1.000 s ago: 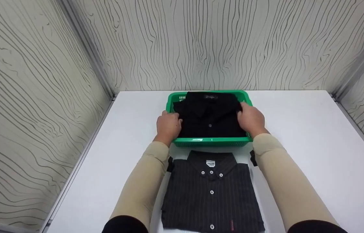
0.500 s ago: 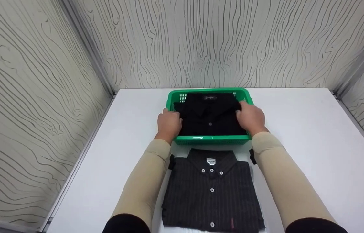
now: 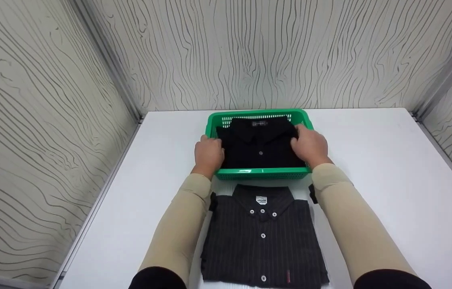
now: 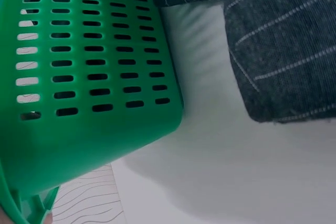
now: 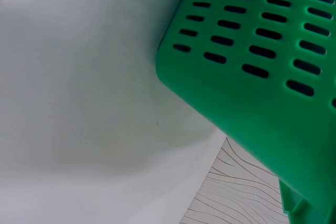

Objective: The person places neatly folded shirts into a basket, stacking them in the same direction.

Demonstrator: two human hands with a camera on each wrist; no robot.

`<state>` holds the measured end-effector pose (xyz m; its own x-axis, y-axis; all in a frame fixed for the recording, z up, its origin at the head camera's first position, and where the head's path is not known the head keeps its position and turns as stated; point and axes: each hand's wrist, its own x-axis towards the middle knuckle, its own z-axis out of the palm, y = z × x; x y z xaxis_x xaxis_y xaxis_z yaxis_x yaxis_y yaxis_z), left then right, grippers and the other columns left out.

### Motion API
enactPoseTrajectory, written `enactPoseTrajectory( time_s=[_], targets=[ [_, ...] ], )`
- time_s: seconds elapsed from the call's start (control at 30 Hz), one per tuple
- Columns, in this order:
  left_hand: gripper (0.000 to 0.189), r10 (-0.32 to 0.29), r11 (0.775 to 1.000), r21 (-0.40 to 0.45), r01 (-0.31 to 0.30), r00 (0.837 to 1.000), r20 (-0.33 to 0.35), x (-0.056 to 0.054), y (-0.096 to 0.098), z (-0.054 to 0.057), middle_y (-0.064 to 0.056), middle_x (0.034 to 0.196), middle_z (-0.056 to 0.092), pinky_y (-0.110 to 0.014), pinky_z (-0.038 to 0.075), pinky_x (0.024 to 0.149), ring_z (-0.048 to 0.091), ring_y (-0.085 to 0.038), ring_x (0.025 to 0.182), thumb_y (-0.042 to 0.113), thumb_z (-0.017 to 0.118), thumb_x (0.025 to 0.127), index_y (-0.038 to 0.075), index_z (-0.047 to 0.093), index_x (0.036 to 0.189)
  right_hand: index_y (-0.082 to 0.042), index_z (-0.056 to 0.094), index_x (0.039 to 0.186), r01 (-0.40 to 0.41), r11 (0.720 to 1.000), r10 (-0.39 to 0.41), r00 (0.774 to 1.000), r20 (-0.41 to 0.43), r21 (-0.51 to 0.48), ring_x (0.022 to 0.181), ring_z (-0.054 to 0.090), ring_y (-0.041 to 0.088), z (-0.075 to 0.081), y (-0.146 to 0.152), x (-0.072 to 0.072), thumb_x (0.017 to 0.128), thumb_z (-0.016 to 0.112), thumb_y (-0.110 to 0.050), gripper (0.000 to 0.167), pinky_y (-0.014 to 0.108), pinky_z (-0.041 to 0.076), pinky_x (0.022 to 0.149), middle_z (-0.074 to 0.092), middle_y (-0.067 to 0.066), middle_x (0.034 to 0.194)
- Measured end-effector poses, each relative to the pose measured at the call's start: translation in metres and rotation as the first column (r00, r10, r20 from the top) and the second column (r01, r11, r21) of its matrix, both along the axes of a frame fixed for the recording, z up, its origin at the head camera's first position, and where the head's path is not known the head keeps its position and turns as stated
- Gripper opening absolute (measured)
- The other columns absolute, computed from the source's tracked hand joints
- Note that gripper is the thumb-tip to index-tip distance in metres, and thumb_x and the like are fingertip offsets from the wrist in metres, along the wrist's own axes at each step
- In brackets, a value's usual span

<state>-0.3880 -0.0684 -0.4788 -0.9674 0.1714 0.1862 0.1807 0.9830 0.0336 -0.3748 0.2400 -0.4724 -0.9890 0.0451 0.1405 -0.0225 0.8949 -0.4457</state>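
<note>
In the head view, a green plastic basket (image 3: 264, 173) with slotted sides stands toward the back of the white table. A folded black shirt (image 3: 256, 150) lies inside it, collar toward the far wall. My left hand (image 3: 209, 153) grips the basket's left side rim, fingers curled over it. On the opposite side, my right hand (image 3: 311, 145) holds the right rim, its thumb inside beside the black shirt. Closer to me lies a folded dark striped shirt (image 3: 264, 245) with white buttons. Both wrist views show the slotted basket wall (image 4: 94, 140) up close, with most of each hand hidden.
The white table (image 3: 386, 192) runs out on both sides of the basket. Behind stands a wall (image 3: 270, 56) with a wood-grain pattern, and more patterned panels rise at left and right.
The black shirt's collar sits lower in the basket, and more of the far basket wall shows above it. Both hands stay on the rims. The head view has shifted slightly.
</note>
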Motion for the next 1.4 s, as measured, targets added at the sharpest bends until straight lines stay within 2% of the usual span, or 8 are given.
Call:
enactPoseTrajectory(
  time_s=[0.2,0.33,0.67,0.9,1.03,1.17,1.3,1.4],
  targets=[
    [0.022,0.014,0.999,0.051,-0.014,1.0,0.005,-0.001,-0.002,-0.001,-0.007,0.097,0.072,-0.042,0.052,0.08,0.058,-0.024,0.092,0.027,0.062,0.101,0.009,0.073,0.108,-0.004,0.049,0.144,0.009,0.995,-0.007,1.0,0.019,-0.103,0.101,0.061,0.036,0.002,0.002,-0.001,0.1,0.051,-0.019,0.047,0.057,0.047,0.091,0.064,0.021,0.121],
    [0.025,0.015,0.995,0.098,-0.016,1.0,0.011,-0.001,-0.002,-0.001,-0.009,0.103,0.072,-0.042,0.052,0.084,0.058,-0.025,0.096,0.026,0.061,0.101,0.008,0.072,0.114,-0.004,0.048,0.144,-0.001,0.981,0.004,1.0,0.018,-0.196,0.113,0.057,0.036,0.004,0.006,-0.002,0.1,0.051,-0.018,0.047,0.058,0.044,0.098,0.06,0.019,0.128],
    [0.039,0.025,0.969,0.246,-0.028,1.0,0.017,0.003,-0.006,-0.002,-0.011,0.126,0.067,-0.041,0.049,0.096,0.058,-0.026,0.11,0.025,0.059,0.103,0.007,0.061,0.138,-0.005,0.034,0.154,0.01,0.898,0.052,0.99,0.128,-0.44,0.14,0.037,0.037,0.017,0.019,0.001,0.098,0.046,-0.017,0.058,0.059,0.03,0.113,0.042,0.02,0.151],
    [0.045,0.016,0.948,0.315,-0.039,0.997,0.075,0.003,-0.009,0.002,-0.011,0.131,0.064,-0.043,0.049,0.097,0.056,-0.026,0.111,0.023,0.058,0.102,0.008,0.055,0.144,-0.004,0.037,0.152,-0.038,0.861,0.114,0.986,0.12,-0.507,0.14,0.038,0.039,0.017,0.03,0.007,0.103,0.047,-0.019,0.052,0.058,0.032,0.112,0.042,0.019,0.152],
    [0.054,-0.009,0.922,0.384,-0.045,0.99,0.138,0.005,-0.012,0.008,-0.013,0.13,0.06,-0.043,0.05,0.094,0.054,-0.024,0.108,0.023,0.058,0.101,0.009,0.046,0.151,-0.005,0.039,0.151,-0.055,0.849,0.132,0.985,0.11,-0.525,0.142,0.036,0.038,0.02,0.034,0.012,0.105,0.047,-0.023,0.05,0.058,0.031,0.113,0.041,0.018,0.152],
    [0.061,-0.032,0.897,0.44,-0.052,0.983,0.181,0.007,-0.017,0.013,-0.014,0.127,0.057,-0.043,0.049,0.093,0.052,-0.023,0.104,0.025,0.058,0.1,0.01,0.038,0.156,-0.004,0.04,0.15,-0.071,0.834,0.148,0.984,0.098,-0.547,0.142,0.036,0.037,0.024,0.036,0.015,0.103,0.045,-0.019,0.05,0.058,0.03,0.113,0.041,0.019,0.152],
    [0.063,-0.057,0.877,0.477,-0.052,0.976,0.211,0.012,-0.024,0.015,-0.014,0.131,0.055,-0.044,0.048,0.098,0.052,-0.023,0.107,0.028,0.06,0.099,0.012,0.037,0.156,-0.004,0.041,0.149,-0.091,0.831,0.167,0.982,0.091,-0.548,0.142,0.036,0.037,0.025,0.036,0.021,0.101,0.045,-0.016,0.05,0.058,0.029,0.114,0.042,0.02,0.152],
    [0.064,-0.085,0.861,0.507,-0.046,0.969,0.232,0.019,-0.03,0.015,-0.016,0.133,0.053,-0.046,0.047,0.1,0.052,-0.025,0.112,0.029,0.06,0.099,0.014,0.036,0.157,-0.005,0.042,0.149,-0.125,0.849,0.193,0.978,0.081,-0.514,0.142,0.037,0.037,0.023,0.036,0.029,0.1,0.046,-0.015,0.05,0.058,0.029,0.114,0.042,0.02,0.151]
  ],
)
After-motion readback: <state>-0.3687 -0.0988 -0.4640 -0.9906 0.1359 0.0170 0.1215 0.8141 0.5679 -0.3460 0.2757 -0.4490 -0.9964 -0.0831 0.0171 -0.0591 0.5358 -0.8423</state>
